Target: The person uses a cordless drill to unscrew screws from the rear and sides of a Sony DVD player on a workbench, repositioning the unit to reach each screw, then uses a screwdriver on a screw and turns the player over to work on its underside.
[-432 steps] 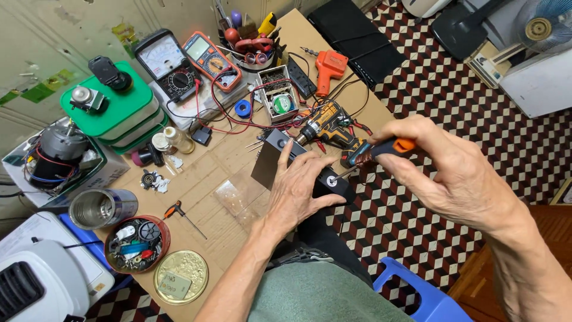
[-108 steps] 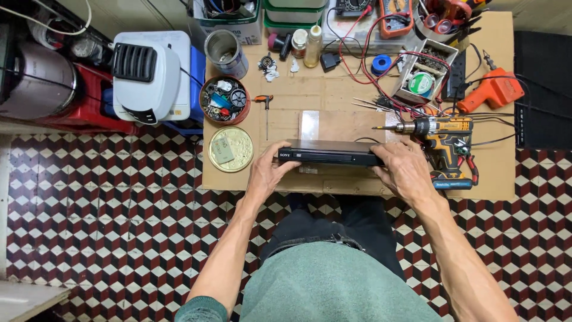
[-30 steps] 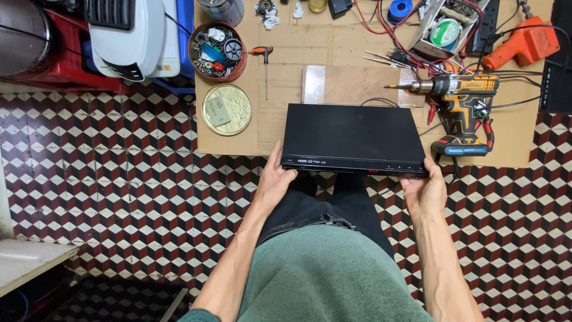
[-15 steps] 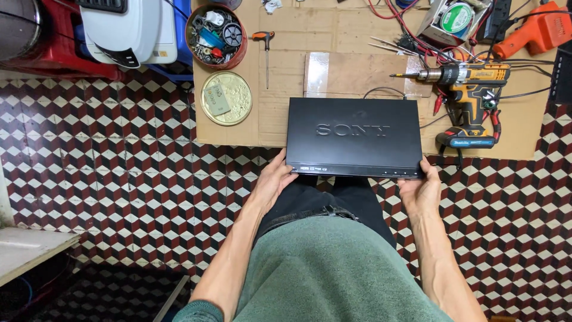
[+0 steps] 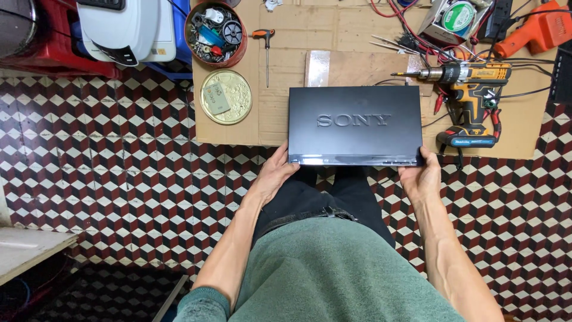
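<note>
- The left hand [image 5: 275, 175] has its grip closed on the near left corner of a flat black player box [image 5: 355, 125], fingers tucked under the front edge and thumb at the side.
- The right hand [image 5: 422, 177] grips the near right corner of the same box in the same way, thumb up against its front edge.
- The box lies flat with its lid up, its far part over the near edge of the desk [image 5: 280, 65] and its front edge jutting out above the person's lap.
- The desk is topped with brown cardboard.
- Just right of the box a yellow and black cordless drill [image 5: 471, 89] lies on its side, bit pointing left.
- Behind the box rests a plain wooden board [image 5: 351, 67].
- Left of the box sits a round gold tin lid [image 5: 225, 104] with a small card lying in it.
- Beyond the lid stands a round tin of small parts [image 5: 215, 33], and a small red-handled screwdriver [image 5: 266, 48] lies beside that.
- At the far right corner lies an orange tool [image 5: 539, 33], amid red and black wires.
- The floor [image 5: 107, 179] is tiled in a red, black and white cube pattern.
</note>
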